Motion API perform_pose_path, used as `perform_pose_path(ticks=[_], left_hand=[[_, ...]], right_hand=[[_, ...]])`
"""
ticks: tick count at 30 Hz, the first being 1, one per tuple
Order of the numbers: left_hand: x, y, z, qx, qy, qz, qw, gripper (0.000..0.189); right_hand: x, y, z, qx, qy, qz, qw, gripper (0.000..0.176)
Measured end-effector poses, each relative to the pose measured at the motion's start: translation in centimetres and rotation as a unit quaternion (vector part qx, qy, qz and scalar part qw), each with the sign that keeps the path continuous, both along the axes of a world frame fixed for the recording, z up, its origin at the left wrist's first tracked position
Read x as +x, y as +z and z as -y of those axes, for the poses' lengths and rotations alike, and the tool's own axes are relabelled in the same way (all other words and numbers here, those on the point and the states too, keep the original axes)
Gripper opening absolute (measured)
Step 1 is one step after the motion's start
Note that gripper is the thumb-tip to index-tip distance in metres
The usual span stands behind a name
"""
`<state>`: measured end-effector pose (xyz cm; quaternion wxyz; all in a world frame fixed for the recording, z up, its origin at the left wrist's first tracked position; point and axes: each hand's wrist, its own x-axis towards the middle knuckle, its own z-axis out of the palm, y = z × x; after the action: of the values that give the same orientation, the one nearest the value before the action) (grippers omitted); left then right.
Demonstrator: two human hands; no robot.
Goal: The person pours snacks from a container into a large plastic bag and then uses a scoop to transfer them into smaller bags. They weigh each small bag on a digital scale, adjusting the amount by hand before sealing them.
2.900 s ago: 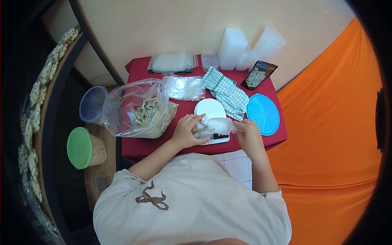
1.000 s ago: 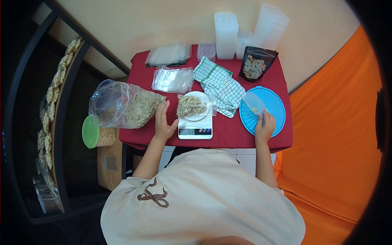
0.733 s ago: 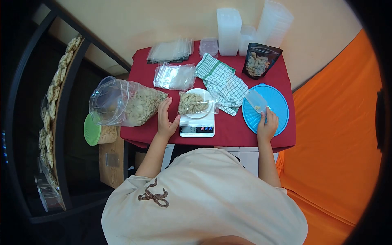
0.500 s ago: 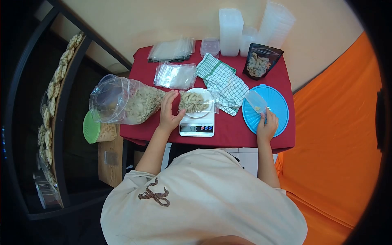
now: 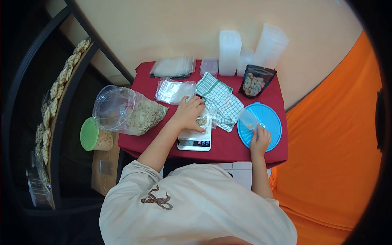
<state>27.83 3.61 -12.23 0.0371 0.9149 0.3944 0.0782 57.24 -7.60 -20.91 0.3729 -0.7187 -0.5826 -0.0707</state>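
Note:
My left hand (image 5: 190, 115) curls over a small clear bag of pale snack pieces (image 5: 201, 120), thumb at the near side and fingers at the far side, hiding most of it. The bag lies on the white kitchen scale (image 5: 194, 146), whose lit display I cannot read clearly. In my right hand (image 5: 260, 141) is a translucent plastic scoop (image 5: 247, 118) with a few crumbs in it, held over a round blue lid (image 5: 267, 118). A large clear bag of the same pieces (image 5: 146, 115) lies open on its side left of the scale.
A green checked cloth (image 5: 220, 104) lies behind the scale, near flat plastic bags (image 5: 174, 91). Stacked clear tubs (image 5: 230, 53) and a black pouch (image 5: 256, 83) stand at the back. A green-lidded tub (image 5: 87, 134) sits left, below the red-covered table (image 5: 237, 152).
My left hand has moved right, from beside the small bag to over it, with its fingers now around it. The right hand still holds the scoop over the blue lid. The view has shifted.

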Motion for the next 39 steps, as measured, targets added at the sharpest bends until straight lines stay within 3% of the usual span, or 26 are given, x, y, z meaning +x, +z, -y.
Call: perform_pose_path(ticks=[2, 9, 19, 22, 27, 31, 33, 34, 36, 37, 39], left_hand=[[-0.2, -0.2, -0.1, 0.004, -0.014, 0.041, 0.999, 0.073], [-0.6, -0.6, 0.0, -0.028, -0.019, 0.069, 0.997, 0.067], [-1.0, -1.7, 0.3, -0.045, -0.066, 0.167, 0.983, 0.054], [-1.1, -2.2, 0.1, -0.034, -0.07, 0.187, 0.979, 0.052], [-1.3, -2.8, 0.0, -0.031, -0.067, 0.197, 0.978, 0.052], [-1.2, -2.5, -0.1, -0.025, -0.085, 0.188, 0.978, 0.052], [-1.2, -2.3, 0.0, -0.026, -0.099, 0.181, 0.978, 0.051], [-1.3, -2.2, -0.1, -0.029, -0.103, 0.18, 0.978, 0.051], [-1.2, -2.4, -0.2, -0.03, -0.11, 0.184, 0.976, 0.051], [-1.3, -2.6, -0.3, -0.026, -0.126, 0.18, 0.975, 0.051], [-1.4, -2.8, -0.6, -0.019, -0.139, 0.183, 0.973, 0.051]], right_hand=[[-0.4, 0.6, -0.3, 0.013, 0.07, 0.011, 0.997, 0.029], [-4.5, 7.2, -1.0, -0.014, 0.202, 0.012, 0.979, 0.027], [-7.8, 9.8, -2.5, -0.092, 0.23, 0.154, 0.956, 0.025], [-8.1, 9.8, -2.9, -0.14, 0.229, 0.105, 0.957, 0.025], [-7.1, 7.7, -4.0, -0.189, 0.282, -0.078, 0.937, 0.027], [-8.0, 9.1, -3.3, -0.192, 0.263, -0.035, 0.945, 0.026], [-9.1, 10.3, -2.6, -0.15, 0.234, 0.077, 0.958, 0.026], [-9.3, 10.5, -2.4, -0.15, 0.228, 0.077, 0.959, 0.026], [-9.4, 10.9, -2.4, -0.251, 0.223, 0.003, 0.942, 0.029], [-9.1, 10.4, -2.5, -0.25, 0.219, 0.007, 0.943, 0.029], [-8.3, 8.1, -2.7, -0.273, 0.229, -0.099, 0.929, 0.031]])
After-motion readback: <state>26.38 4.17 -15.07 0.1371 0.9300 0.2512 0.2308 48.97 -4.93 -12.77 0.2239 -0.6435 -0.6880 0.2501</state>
